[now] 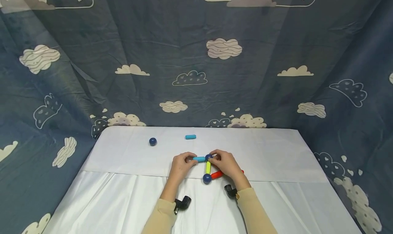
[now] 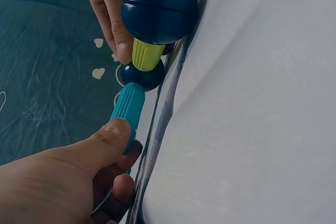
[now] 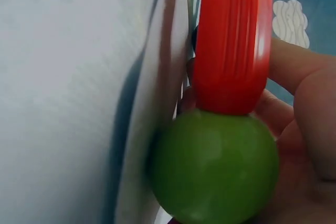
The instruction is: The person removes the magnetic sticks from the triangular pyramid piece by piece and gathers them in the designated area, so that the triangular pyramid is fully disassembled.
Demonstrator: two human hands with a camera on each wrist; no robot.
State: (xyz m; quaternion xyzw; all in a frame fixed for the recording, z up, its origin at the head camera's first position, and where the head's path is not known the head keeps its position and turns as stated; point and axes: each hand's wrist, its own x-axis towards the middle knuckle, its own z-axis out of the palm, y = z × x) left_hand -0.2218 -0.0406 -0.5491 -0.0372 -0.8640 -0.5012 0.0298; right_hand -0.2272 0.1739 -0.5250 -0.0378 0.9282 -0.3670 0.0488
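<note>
My left hand (image 1: 181,166) pinches a light blue ridged rod (image 1: 200,159) between thumb and fingers. The rod's right end meets a dark blue ball (image 1: 208,157), which my right hand (image 1: 226,163) holds with its fingertips. From that ball a yellow-green rod (image 1: 208,167) runs toward me to a second dark blue ball (image 1: 207,178). A red rod (image 1: 217,174) leads off to the right from this nearer ball and passes under my right hand. In the right wrist view, a green ball (image 3: 215,166) sits at the red rod's end, beside the palm.
Farther back on the white-covered table (image 1: 122,193) lie a loose dark blue ball (image 1: 153,141) and a short light blue rod (image 1: 190,136). A dark cloth (image 1: 184,29) with cloud prints hangs behind and along both sides. Each wrist wears a small black camera.
</note>
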